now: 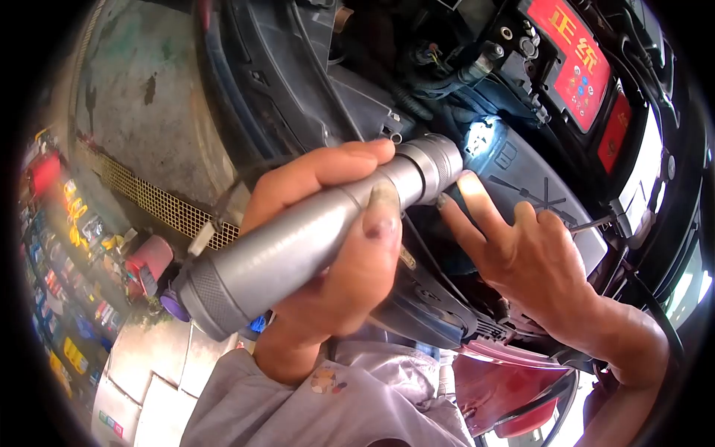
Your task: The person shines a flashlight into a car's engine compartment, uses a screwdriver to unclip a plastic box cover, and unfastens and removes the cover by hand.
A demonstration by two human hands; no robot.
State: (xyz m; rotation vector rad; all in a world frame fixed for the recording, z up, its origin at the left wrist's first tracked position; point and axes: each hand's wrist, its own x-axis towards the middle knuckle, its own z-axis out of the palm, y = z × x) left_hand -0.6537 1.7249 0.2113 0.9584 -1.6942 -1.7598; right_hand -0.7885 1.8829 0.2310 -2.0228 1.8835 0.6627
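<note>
My left hand (339,238) is wrapped round a large grey metal flashlight (283,249), its thumb along the near side. The flashlight's head points up and right into a car's engine bay, and a bright patch of light falls on a black plastic cover (532,182). Just beyond the flashlight's head, my right hand (521,249) is over the cover with two fingers stretched towards the lit patch. Its other fingers are curled, and a thin metal rod (592,224) sticks out beside them. Most of what lies inside those curled fingers is hidden.
Hoses and a connector (480,65) lie above the cover. A battery with a red label (573,67) is at the upper right. The car's dark front edge (246,97) runs down the middle. A red bucket (151,255) and blurred packaged goods stand at the left.
</note>
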